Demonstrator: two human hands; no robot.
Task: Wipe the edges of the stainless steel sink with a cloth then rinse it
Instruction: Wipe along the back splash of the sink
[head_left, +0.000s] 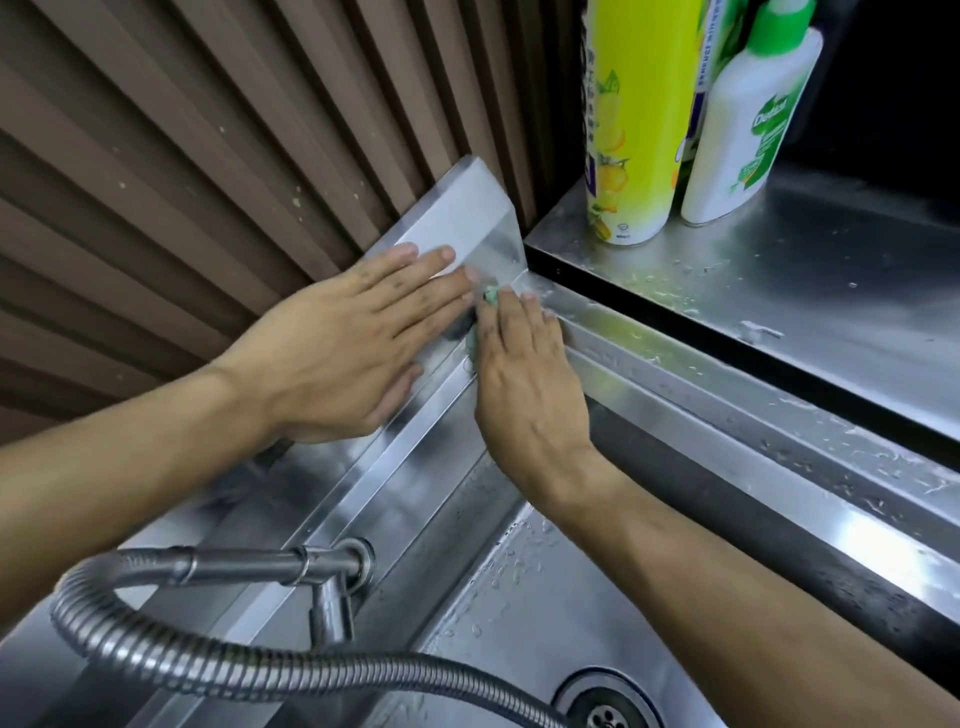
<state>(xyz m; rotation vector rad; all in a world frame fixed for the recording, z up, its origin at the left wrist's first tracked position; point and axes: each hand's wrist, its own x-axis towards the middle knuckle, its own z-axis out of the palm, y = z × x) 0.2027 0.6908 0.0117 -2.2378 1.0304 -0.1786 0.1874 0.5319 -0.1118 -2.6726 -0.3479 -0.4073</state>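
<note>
Steel sink corner — flat right hand hides most of green cloth.

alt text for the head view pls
The right hand presses a green cloth into the back corner of a steel sink rim, the left hand flat beside it. Two bottles stand behind; a faucet is in front.

- The white bottle with a green cap carried the brand "Dettol" in white letters on a green badge; the smaller print below it was too blurred to read.
- The yellow spray can bore a column of Chinese characters, too small to make out.
</note>
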